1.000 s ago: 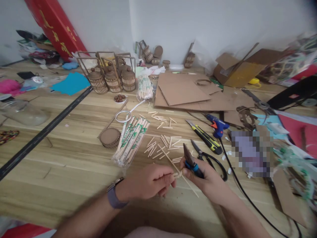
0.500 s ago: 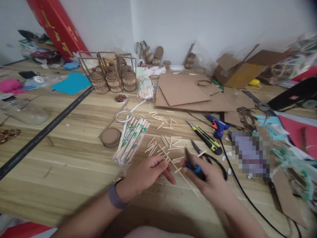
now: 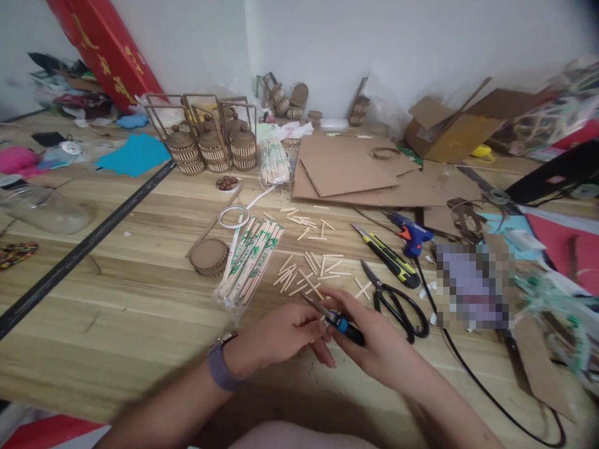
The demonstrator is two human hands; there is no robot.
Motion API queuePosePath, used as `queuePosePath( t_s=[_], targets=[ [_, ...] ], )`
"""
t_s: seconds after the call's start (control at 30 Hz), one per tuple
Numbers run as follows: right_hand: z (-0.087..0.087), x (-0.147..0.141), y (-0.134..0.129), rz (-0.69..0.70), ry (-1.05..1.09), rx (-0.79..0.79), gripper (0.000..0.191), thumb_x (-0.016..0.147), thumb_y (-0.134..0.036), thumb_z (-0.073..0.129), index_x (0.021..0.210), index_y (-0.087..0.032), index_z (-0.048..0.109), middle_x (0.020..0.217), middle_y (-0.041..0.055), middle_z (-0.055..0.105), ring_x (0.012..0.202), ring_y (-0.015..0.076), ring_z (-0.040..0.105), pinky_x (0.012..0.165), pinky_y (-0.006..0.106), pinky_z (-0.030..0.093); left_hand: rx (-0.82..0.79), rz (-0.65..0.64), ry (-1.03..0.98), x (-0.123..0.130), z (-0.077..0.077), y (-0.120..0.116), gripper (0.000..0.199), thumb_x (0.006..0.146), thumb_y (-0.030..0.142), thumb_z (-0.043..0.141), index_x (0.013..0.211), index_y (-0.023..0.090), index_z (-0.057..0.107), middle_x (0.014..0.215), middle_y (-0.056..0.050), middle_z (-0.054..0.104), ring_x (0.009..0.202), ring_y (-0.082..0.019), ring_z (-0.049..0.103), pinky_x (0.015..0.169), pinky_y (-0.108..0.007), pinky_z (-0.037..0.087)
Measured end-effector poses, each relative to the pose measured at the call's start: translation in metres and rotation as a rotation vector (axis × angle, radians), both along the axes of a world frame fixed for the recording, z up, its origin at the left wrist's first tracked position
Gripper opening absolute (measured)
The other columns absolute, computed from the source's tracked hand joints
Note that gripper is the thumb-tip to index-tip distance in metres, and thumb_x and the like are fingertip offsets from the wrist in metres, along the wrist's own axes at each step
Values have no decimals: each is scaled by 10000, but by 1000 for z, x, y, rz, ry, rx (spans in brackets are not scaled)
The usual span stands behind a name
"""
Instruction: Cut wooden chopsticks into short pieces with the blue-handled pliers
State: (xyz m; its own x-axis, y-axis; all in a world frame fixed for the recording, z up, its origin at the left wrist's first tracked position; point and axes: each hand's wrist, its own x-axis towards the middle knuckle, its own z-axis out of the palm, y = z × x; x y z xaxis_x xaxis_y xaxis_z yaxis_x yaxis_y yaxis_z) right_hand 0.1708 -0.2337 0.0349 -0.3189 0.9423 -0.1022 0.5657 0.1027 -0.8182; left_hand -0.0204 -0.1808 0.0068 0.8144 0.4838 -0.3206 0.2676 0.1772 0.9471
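My left hand (image 3: 285, 333), wearing a watch, pinches a thin wooden stick (image 3: 311, 284); the fingers and tool hide part of it. My right hand (image 3: 369, 330) is closed around a hand tool (image 3: 344, 325) with a dark metal nose and a blue-and-black handle. The tool's nose lies across the stick, close to my left fingertips; its exact kind is unclear. Just beyond my hands lie several short cut sticks (image 3: 287, 277). Left of these is a plastic-wrapped bundle of chopsticks (image 3: 250, 262). Black-handled scissors (image 3: 397, 302) rest beside my right hand.
A yellow-black utility knife (image 3: 390, 255) and a blue glue gun (image 3: 412, 234) lie right, with a black cord trailing forward. Cardboard sheets (image 3: 349, 174) sit behind. Left are a round cardboard disc (image 3: 209, 256), a tape ring (image 3: 234, 217) and small lidded baskets (image 3: 243, 146).
My right hand has moved left, bringing the tool against the stick at my left fingers. The tool has tipped over to the left. The scissors now show more fully.
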Motion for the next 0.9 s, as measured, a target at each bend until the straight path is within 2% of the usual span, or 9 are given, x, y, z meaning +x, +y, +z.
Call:
queuePosePath(
  t_s=[0.23,0.33,0.4,0.57,0.67,0.73,0.9],
  targets=[
    [1,-2,2,35,-3,7,501,852,-138,499,1341,-216,424,1293,108,665,1178,224,635,985,372,508,-96,3,-43,3,4,-2,302,928,444,466,853,169,566,707,-39,707,718,-172,656,675,-254,404],
    [-2,-4,1,-6,-35,116,463,859,-152,507,1310,-234,447,1309,108,612,1230,229,581,1036,410,470,-121,44,-30,4,2,-2,333,912,478,471,830,169,561,706,-46,697,640,-155,602,592,-246,356],
    [-4,-7,0,-50,-56,207,457,856,-155,521,1300,-240,452,1315,112,554,1261,232,538,1066,431,443,-141,125,-27,6,1,-2,357,886,510,496,813,168,565,709,-40,681,630,-152,582,585,-250,354],
    [-10,-21,-5,-150,-146,304,525,800,-227,654,1286,-220,453,1306,141,440,1257,289,519,1018,448,493,-190,361,-72,12,5,-5,291,787,459,606,809,170,607,749,-14,651,727,-178,591,701,-295,428],
    [-13,-27,-8,-154,-207,355,553,793,-209,655,1303,-209,442,1285,158,426,1212,318,554,946,464,541,-229,412,-107,14,10,-8,184,752,309,588,863,174,647,818,-20,687,809,-204,611,797,-331,452],
    [-16,-28,-9,-162,-236,385,547,792,-187,640,1301,-210,440,1261,157,437,1173,322,579,911,471,559,-201,434,-110,14,13,-9,197,733,231,561,892,175,663,886,-23,704,886,-216,612,846,-335,450],
    [-21,-28,-8,-190,-247,418,544,777,-160,618,1290,-208,446,1238,154,454,1127,312,602,871,456,576,-130,439,-39,14,13,-8,238,768,195,519,934,163,687,938,-28,716,978,-237,604,871,-333,446]
  ],
)
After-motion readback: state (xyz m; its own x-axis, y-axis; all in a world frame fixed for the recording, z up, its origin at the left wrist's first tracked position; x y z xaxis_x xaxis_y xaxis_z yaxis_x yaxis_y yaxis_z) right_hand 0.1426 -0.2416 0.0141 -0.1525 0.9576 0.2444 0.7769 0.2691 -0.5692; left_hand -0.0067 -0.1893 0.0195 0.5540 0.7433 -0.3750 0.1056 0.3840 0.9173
